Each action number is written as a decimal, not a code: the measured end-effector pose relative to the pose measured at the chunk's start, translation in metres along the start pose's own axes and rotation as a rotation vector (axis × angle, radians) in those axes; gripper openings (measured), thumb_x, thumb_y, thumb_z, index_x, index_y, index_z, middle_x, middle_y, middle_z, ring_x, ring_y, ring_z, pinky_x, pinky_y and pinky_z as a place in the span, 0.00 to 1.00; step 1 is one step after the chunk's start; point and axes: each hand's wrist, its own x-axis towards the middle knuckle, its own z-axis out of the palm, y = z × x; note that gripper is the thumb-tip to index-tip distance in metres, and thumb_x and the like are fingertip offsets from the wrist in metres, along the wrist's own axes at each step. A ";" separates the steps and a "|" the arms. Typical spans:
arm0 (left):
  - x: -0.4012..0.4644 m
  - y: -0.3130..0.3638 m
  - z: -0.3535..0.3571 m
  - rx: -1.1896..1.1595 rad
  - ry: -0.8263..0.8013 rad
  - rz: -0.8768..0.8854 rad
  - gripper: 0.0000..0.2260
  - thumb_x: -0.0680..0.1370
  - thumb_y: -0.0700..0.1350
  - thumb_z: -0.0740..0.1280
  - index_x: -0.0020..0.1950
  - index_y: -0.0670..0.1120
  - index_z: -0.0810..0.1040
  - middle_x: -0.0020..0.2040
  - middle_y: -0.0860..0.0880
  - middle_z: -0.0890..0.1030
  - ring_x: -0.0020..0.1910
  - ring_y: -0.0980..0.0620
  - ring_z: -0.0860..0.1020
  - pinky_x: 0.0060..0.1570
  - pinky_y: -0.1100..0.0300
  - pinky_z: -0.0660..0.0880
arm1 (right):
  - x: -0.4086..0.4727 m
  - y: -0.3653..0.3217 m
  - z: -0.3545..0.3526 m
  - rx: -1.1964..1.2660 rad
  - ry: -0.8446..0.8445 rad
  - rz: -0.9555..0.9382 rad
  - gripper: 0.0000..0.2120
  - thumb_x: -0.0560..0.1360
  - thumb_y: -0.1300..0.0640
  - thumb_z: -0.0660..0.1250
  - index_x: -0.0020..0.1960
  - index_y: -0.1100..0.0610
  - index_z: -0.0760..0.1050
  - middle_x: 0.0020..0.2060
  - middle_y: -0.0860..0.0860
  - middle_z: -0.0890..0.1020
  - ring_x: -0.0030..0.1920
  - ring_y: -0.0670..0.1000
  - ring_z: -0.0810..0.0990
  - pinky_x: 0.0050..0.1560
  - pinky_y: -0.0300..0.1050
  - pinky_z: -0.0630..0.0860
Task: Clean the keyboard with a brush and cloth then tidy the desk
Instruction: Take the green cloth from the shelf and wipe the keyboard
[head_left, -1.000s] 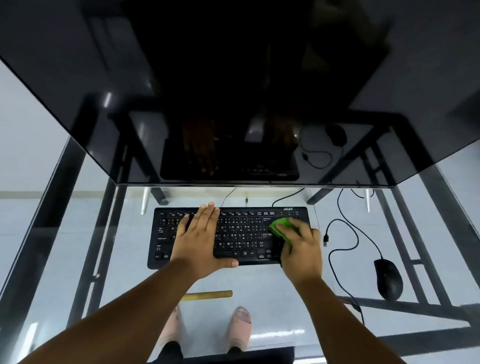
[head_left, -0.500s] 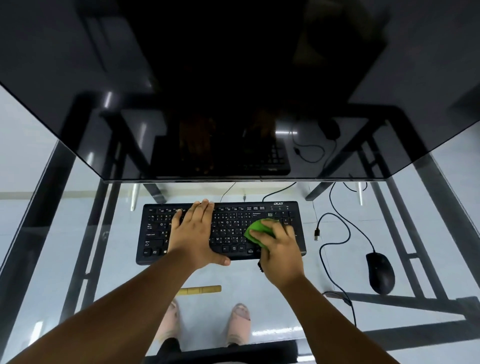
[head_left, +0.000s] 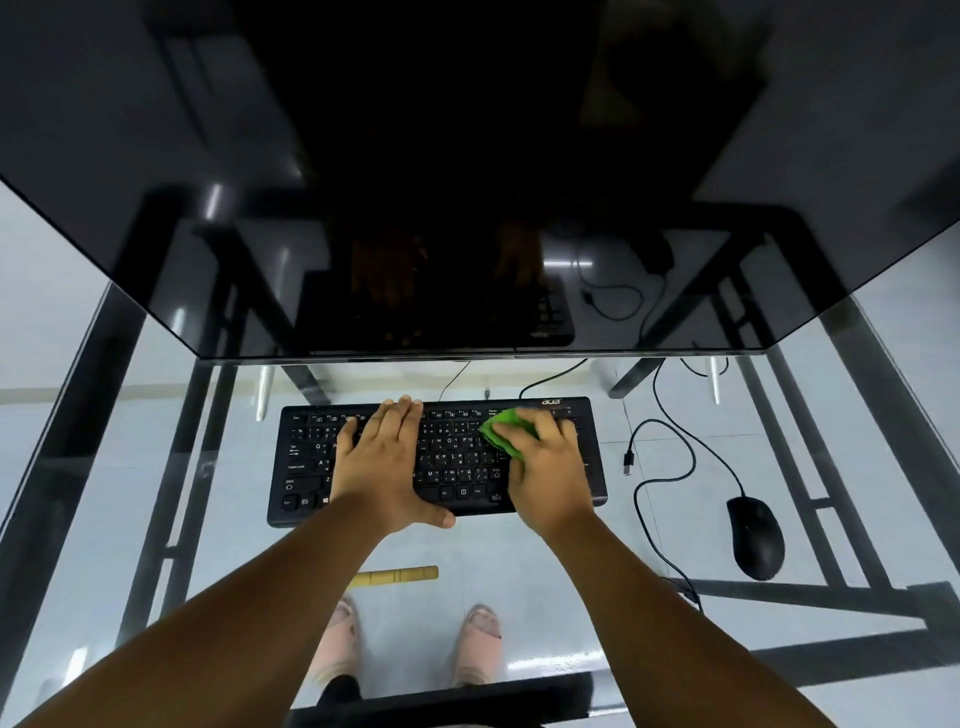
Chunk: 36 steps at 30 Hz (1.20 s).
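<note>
A black keyboard (head_left: 301, 467) lies on the glass desk (head_left: 519, 551) below the monitor. My left hand (head_left: 387, 462) rests flat on its left half, fingers straight, thumb over the front edge. A green cloth (head_left: 501, 434) is bunched under the fingers of my right hand (head_left: 545, 467), which presses it onto the keyboard's upper right keys. No brush is clearly in view; a yellow stick-like object (head_left: 395, 576) lies near the desk's front, and I cannot tell what it is.
A large dark monitor (head_left: 467, 182) overhangs the back of the desk. A black mouse (head_left: 756, 538) sits at the right, its cable (head_left: 675, 467) looping beside the keyboard with a loose USB plug (head_left: 628, 461). My feet show through the glass.
My right hand has slid the green cloth left and then back right and up across the keys. The left hand stays flat on the keyboard.
</note>
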 end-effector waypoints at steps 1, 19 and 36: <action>0.000 0.000 0.000 0.001 -0.003 0.000 0.64 0.55 0.77 0.67 0.78 0.50 0.39 0.79 0.53 0.44 0.78 0.52 0.43 0.75 0.45 0.42 | -0.004 0.006 -0.002 -0.001 0.008 -0.012 0.24 0.67 0.70 0.64 0.59 0.51 0.81 0.59 0.50 0.77 0.51 0.55 0.70 0.54 0.40 0.70; -0.001 0.004 -0.003 0.036 -0.034 -0.022 0.64 0.55 0.76 0.68 0.78 0.50 0.38 0.79 0.53 0.42 0.78 0.52 0.43 0.75 0.45 0.42 | 0.016 0.045 -0.009 -0.034 0.126 0.443 0.23 0.71 0.66 0.60 0.64 0.54 0.76 0.62 0.56 0.74 0.55 0.63 0.71 0.58 0.44 0.62; -0.001 0.004 -0.003 0.010 -0.026 -0.026 0.65 0.54 0.76 0.69 0.79 0.50 0.39 0.79 0.53 0.43 0.78 0.52 0.43 0.76 0.45 0.43 | 0.011 0.030 -0.014 -0.049 0.050 0.164 0.25 0.69 0.72 0.61 0.59 0.52 0.80 0.58 0.50 0.77 0.51 0.56 0.69 0.52 0.45 0.74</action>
